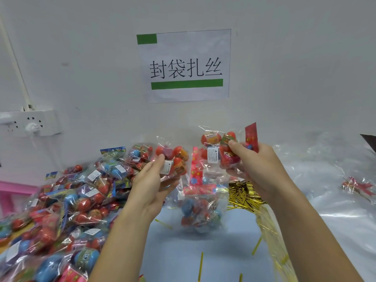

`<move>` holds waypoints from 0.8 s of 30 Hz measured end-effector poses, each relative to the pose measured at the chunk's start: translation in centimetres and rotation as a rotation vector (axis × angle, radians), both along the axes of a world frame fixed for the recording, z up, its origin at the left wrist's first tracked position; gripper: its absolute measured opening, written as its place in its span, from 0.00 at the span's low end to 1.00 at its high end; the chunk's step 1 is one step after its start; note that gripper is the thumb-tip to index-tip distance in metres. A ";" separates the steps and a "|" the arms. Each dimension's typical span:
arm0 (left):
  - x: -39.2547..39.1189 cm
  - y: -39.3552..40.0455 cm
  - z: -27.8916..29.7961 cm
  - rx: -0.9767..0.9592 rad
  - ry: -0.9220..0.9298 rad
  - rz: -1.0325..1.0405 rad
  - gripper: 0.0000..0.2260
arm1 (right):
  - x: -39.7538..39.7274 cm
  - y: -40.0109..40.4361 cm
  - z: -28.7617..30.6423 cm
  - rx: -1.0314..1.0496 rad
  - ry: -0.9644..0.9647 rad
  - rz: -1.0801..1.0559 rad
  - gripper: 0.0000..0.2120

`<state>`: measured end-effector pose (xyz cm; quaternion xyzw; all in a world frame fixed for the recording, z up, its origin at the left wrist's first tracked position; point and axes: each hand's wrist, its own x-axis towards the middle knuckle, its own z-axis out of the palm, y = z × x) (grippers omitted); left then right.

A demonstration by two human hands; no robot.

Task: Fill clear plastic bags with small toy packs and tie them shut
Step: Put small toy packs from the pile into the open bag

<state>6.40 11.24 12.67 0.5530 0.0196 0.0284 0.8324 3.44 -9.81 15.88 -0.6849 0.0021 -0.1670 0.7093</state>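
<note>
Holding one toy pack (173, 159) in the left hand (151, 186) and another (220, 147) in the right hand (258, 165) (fingers curled around each), the person keeps both raised. Below and between them, the part-filled clear bag (200, 208) stands on the bench (173, 251), mouth upward, slightly nearer the right hand.

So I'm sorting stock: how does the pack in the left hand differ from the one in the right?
The left pack has no header card in view; the right pack has a red one. The left hand cradles its pack from beneath; the right hand pinches its pack. Both are clear packs of red eggs with a warning label.
</note>
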 end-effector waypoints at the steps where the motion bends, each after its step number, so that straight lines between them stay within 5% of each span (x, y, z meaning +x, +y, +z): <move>1: -0.1 -0.1 0.0 -0.028 0.001 -0.021 0.09 | 0.0 0.2 0.0 0.014 0.003 0.022 0.10; 12: -1.2 -1.9 0.9 0.010 -0.134 -0.236 0.12 | -0.3 2.5 -0.4 -0.179 -0.070 0.018 0.10; 18: -1.4 -2.1 0.9 0.045 -0.191 -0.251 0.29 | -0.4 2.7 -0.5 -0.284 -0.107 -0.089 0.13; 24: -1.4 -2.7 0.9 0.116 -0.205 -0.117 0.28 | -0.6 3.5 -0.6 -0.340 -0.116 -0.067 0.10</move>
